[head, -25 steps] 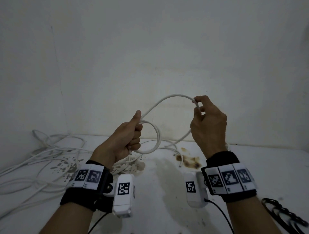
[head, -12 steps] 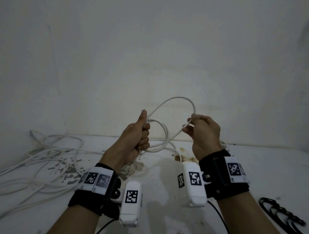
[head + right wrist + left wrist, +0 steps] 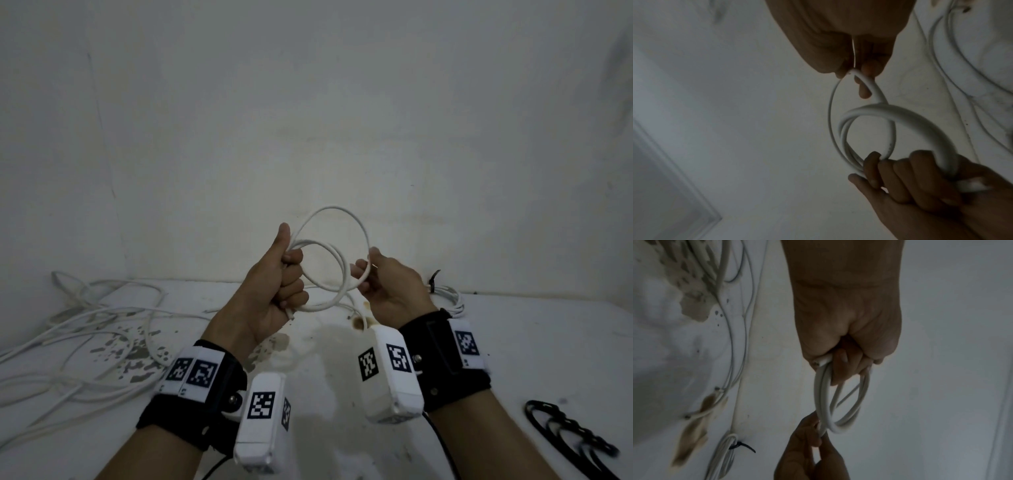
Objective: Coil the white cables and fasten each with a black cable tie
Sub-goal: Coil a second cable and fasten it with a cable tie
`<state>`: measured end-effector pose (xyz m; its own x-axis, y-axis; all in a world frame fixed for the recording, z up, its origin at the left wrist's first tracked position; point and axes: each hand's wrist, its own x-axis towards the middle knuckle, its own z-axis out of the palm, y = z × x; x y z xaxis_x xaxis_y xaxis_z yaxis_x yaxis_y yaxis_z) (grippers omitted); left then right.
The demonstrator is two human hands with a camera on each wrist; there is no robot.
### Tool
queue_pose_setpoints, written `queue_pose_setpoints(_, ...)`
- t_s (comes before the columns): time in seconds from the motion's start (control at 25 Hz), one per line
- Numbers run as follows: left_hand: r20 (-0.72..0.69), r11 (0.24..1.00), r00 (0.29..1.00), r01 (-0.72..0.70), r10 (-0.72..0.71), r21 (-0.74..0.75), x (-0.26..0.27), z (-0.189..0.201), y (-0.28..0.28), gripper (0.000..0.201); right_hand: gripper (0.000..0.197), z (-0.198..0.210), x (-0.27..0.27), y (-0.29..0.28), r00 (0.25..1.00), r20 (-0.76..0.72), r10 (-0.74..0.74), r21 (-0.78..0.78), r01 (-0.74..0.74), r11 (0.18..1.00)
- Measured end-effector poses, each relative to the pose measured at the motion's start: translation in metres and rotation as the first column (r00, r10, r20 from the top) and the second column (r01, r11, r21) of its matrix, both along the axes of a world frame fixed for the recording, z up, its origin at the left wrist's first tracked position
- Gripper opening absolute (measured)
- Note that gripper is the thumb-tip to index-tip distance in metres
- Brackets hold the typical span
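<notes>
A white cable (image 3: 337,260) is wound into loops in the air above the table. My left hand (image 3: 287,274) grips the gathered loops in a fist, thumb up; the cable end (image 3: 291,311) sticks out below the fist. My right hand (image 3: 368,274) pinches the cable's free length at the loops' right side. In the left wrist view the coil (image 3: 840,404) hangs from my left fingers (image 3: 840,363), with the right hand (image 3: 809,443) pinching below. The right wrist view shows the coil (image 3: 900,116) between my right fingertips (image 3: 869,68) and the left fist (image 3: 910,175).
Several loose white cables (image 3: 85,329) lie tangled on the white table's left. A coiled cable bundle (image 3: 447,298) fastened with a black tie lies at the back right. Black cable ties (image 3: 568,438) lie at the front right. Brown stains (image 3: 358,322) mark the table's middle.
My right hand came down and toward the left hand, swinging the cable into a fresh loop beside the coil. Both hands drew closer together; the left fist kept its grip.
</notes>
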<state>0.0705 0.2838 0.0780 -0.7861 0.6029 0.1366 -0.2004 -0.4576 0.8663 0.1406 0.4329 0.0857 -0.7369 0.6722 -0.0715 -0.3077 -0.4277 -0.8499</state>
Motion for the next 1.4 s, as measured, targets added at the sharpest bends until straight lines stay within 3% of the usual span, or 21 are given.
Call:
queue_pose_setpoints(0.16, 0.020, 0.984, 0.985, -0.173, 0.172, 0.052, -0.007, 0.005, -0.004, 0.051, 0.018, 0.010, 0.000, -0.021, 0.997, 0.001, 0.075, 0.198, -0.074, 0.977)
queue_pose_setpoints(0.24, 0.020, 0.971, 0.973, -0.231, 0.230, 0.060, -0.009, 0.005, -0.007, 0.051, 0.016, 0.014, 0.002, -0.028, 0.988, 0.032, 0.150, 0.213, -0.154, 0.965)
queue_pose_setpoints(0.36, 0.038, 0.962, 0.966, -0.259, 0.256, 0.089, -0.011, 0.005, -0.009, 0.052, 0.010, 0.014, 0.001, -0.036, 0.968, 0.122, 0.219, 0.283, -0.245, 0.927)
queue_pose_setpoints(0.44, 0.054, 0.963, 0.970, -0.242, 0.237, 0.115, -0.011, 0.004, -0.008, 0.052, 0.012, 0.008, -0.002, -0.041, 0.975, 0.120, 0.186, 0.312, -0.215, 0.925)
queue_pose_setpoints(0.64, 0.042, 0.979, 0.986, -0.163, 0.159, 0.121, -0.003, 0.006, -0.003, 0.052, 0.011, -0.005, -0.007, -0.039, 0.992, -0.032, 0.125, 0.056, -0.123, 0.991)
queue_pose_setpoints(0.8, -0.009, 0.972, 0.972, -0.235, 0.236, 0.026, 0.002, 0.001, 0.006, 0.051, 0.019, -0.003, -0.004, -0.034, 0.984, -0.003, 0.179, 0.050, -0.178, 0.983)
queue_pose_setpoints(0.88, -0.021, 0.965, 0.965, -0.262, 0.262, 0.003, 0.003, 0.000, 0.007, 0.050, 0.021, 0.002, -0.002, -0.036, 0.978, 0.012, 0.210, 0.151, -0.210, 0.966)
queue_pose_setpoints(0.96, -0.034, 0.961, 0.961, -0.275, 0.275, -0.006, 0.005, 0.000, 0.006, 0.051, 0.010, 0.006, 0.001, -0.041, 0.975, 0.068, 0.209, 0.323, -0.220, 0.921)
queue_pose_setpoints(1.04, -0.065, 0.959, 0.958, -0.282, 0.280, -0.028, 0.006, 0.001, 0.006, 0.051, 0.007, 0.008, 0.004, -0.040, 0.969, 0.126, 0.211, 0.390, -0.244, 0.888)
queue_pose_setpoints(1.2, -0.150, 0.952, 0.947, -0.297, 0.285, -0.069, 0.001, 0.005, 0.004, 0.051, 0.011, 0.017, 0.017, -0.028, 0.868, 0.147, 0.475, 0.179, -0.495, 0.850)
queue_pose_setpoints(1.28, -0.176, 0.949, 0.943, -0.301, 0.282, -0.092, -0.001, 0.003, 0.001, 0.050, 0.011, 0.018, 0.019, -0.034, 0.843, 0.139, 0.519, 0.127, -0.535, 0.835)
queue_pose_setpoints(1.4, -0.249, 0.933, 0.925, -0.330, 0.288, -0.144, -0.003, -0.001, 0.002, 0.051, 0.013, 0.009, 0.011, -0.048, 0.924, 0.244, 0.294, 0.472, -0.379, 0.796)
